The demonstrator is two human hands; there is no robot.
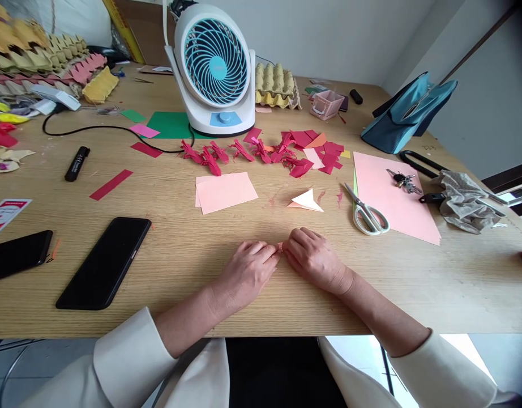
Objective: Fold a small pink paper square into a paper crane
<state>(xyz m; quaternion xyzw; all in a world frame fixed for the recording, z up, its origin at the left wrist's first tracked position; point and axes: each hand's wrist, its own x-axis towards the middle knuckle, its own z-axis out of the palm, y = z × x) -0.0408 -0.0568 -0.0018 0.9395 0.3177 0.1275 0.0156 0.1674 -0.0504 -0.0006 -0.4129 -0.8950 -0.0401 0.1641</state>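
Note:
Near the table's front middle, my left hand (251, 267) and my right hand (312, 258) meet with their fingers closed. Between the fingertips is a small piece of pink paper (280, 247), mostly hidden by the fingers. Just beyond the hands lies a folded pale pink paper piece (307, 200) with pointed ends. Pale pink rectangular sheets (227, 191) lie stacked to its left. Scissors (369, 219) with white-green handles rest closed to the right. Farther back are several twisted red paper pieces (210, 161) and a heap of red paper scraps (329, 156).
A white fan (218, 68) stands at the back. At left are a black phone (106, 263), another phone (21, 255) and a black marker (77, 164). Keys (405, 182) lie on a large pink sheet (375, 175) at right, near a teal bag (407, 113).

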